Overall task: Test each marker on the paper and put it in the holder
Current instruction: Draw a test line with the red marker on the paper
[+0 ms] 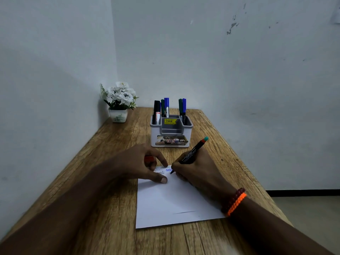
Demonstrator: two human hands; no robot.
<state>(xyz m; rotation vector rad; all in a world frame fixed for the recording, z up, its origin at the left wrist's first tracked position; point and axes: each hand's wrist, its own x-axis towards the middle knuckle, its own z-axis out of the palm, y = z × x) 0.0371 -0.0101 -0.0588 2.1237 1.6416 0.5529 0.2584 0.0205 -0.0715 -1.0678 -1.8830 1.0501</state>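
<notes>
A white sheet of paper [174,201] lies on the wooden table, with several coloured squiggles along its far edge. My right hand [198,170] grips a black marker [193,150] with an orange and teal end, its tip touching the paper beside the squiggles. My left hand [139,166] presses the paper's far left corner with thumb and fingertips, and an orange cap [149,159] is tucked in its curled fingers. Behind the paper stands a grey and white holder [171,133] with several markers [166,107] upright in it.
A small white pot of white flowers [119,102] stands in the far left corner of the table [110,208]. Walls close off the far and left sides. The table's right edge drops to the floor.
</notes>
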